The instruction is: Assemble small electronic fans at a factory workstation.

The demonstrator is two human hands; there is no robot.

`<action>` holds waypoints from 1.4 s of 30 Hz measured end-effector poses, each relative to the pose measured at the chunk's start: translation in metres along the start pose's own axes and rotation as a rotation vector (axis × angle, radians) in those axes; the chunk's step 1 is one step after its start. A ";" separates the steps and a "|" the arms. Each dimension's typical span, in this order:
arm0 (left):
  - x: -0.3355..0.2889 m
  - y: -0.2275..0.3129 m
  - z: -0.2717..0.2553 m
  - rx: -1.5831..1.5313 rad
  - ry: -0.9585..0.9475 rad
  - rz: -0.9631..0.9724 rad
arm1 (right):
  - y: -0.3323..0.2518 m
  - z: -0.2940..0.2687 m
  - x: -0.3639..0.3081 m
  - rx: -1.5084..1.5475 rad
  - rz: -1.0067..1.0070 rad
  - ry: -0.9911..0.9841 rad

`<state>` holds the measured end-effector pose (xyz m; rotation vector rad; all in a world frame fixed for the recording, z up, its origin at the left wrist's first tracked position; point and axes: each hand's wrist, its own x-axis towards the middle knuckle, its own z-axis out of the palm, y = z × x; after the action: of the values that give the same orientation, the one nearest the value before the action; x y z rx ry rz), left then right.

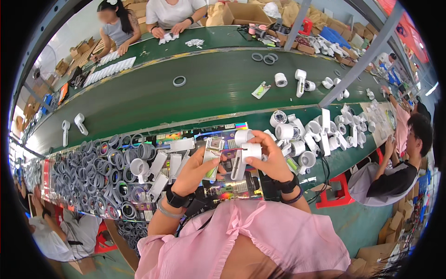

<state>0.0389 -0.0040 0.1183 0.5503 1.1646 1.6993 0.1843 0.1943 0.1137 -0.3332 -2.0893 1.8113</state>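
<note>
My left hand [191, 173] grips a white handle half [214, 143] with a green part inside it. My right hand [272, 157] has its thumb and fingers round a white fan head [251, 151]. Thin reddish wires [231, 149] run between the handle half and the fan head. Just below the fan head, a white slotted handle shell [238, 168] points down toward me; whether it is joined to the head I cannot tell. Behind the fan head shows another white rounded piece [243, 136], partly covered by my right fingers.
Grey rings [102, 172] are heaped at the left, beside loose white handle shells [159, 162]. White fan parts [309, 135] crowd the right, with black cables [325, 169] near the edge. Beyond runs a green conveyor belt [209, 83]. A metal post [362, 56] slants at right. Several people work nearby.
</note>
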 end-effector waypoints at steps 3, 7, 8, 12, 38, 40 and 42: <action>-0.001 -0.009 0.005 0.147 -0.147 -0.136 | -0.005 -0.023 -0.004 -0.113 -0.039 0.111; 0.021 -0.025 0.023 0.262 -0.347 -0.110 | -0.013 -0.051 -0.011 -0.261 -0.116 0.219; 0.028 -0.032 0.028 0.284 -0.412 -0.086 | -0.011 -0.059 -0.013 -0.254 -0.121 0.256; 0.049 -0.041 0.046 0.229 -0.563 -0.169 | -0.018 -0.090 -0.025 -0.253 -0.091 0.466; 0.045 -0.039 0.015 0.110 -0.226 -0.232 | -0.001 -0.150 -0.033 -0.724 -0.018 0.701; 0.045 -0.042 0.009 0.082 -0.210 -0.223 | -0.012 -0.147 -0.031 -0.834 -0.095 0.523; 0.045 -0.045 0.002 0.051 -0.195 -0.210 | -0.028 -0.138 -0.025 -0.795 -0.128 0.472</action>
<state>0.0417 0.0400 0.0731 0.5892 1.0875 1.4081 0.2650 0.3045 0.1544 -0.7183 -2.2898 0.6598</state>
